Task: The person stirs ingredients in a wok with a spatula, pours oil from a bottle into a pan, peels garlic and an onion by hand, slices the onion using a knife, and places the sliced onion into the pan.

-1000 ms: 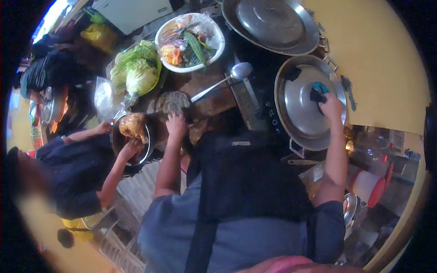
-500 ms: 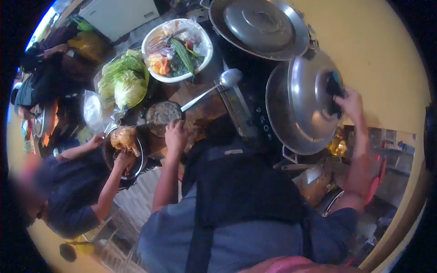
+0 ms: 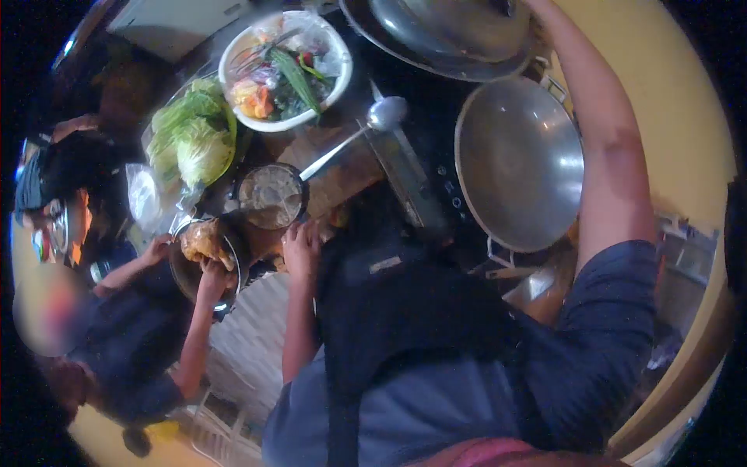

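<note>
My left hand (image 3: 302, 245) lies at the counter edge with its fingers apart, holding nothing, just below a round container (image 3: 271, 196) with a clear top. My right arm stretches up to the upper pan (image 3: 467, 71), and my right hand (image 3: 532, 5) is cut by the top edge of the view. It grips the metal lid (image 3: 436, 27) near a dark cloth; its fingers are mostly hidden. That lid is over the covered upper pan. Below it the large metal pan (image 3: 520, 163) stands uncovered on the stove.
A ladle (image 3: 387, 114) lies across the board. Behind are a white basin (image 3: 285, 123) of vegetables and leafy greens (image 3: 198, 140). At left a co-worker's hands handle browned meat (image 3: 205, 240) over a pot (image 3: 184, 274). Another person stands farther left.
My right hand has lifted the lid off the lower pan and carried it up over the upper pan. My left hand has stayed near the counter edge.
</note>
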Available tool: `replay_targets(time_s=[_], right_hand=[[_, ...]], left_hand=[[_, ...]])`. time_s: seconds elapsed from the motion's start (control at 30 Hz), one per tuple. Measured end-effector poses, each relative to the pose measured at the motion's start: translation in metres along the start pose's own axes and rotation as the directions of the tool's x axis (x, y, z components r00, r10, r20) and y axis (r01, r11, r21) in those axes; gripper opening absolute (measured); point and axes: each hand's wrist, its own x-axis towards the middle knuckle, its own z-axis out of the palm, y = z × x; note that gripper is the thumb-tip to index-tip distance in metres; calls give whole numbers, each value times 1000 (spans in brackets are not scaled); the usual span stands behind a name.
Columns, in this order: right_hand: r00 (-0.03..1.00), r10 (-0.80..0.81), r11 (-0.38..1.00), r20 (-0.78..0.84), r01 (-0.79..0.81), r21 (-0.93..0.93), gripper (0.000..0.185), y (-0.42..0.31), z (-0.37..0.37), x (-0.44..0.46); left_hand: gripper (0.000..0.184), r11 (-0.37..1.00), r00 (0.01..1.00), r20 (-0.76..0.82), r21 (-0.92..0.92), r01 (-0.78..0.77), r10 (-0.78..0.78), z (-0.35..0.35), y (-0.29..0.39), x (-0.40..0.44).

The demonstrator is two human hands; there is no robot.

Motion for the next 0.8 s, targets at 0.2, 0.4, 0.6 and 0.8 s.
replay_targets(time_s=[0.2,0.4,0.6,0.8], right_hand=[[1000,2,987,-2,-2,-160,39,-23,60,18],[974,-56,972,219,104,-210,37,9,115,46],[957,-247,969,153,241,57,72,-5,79,8],[965,-261,965,-13,261,4,61,-22,9,-66]], left_hand=[[26,994,990,-90,24,108,-105,22,-31,-42],[27,981,982,0,-52,186,-186,35,-33,-50],[35,993,978,173,39,108,-113,20,-27,-37],[28,999,999,34,-5,-39,39,-2,-6,-27]])
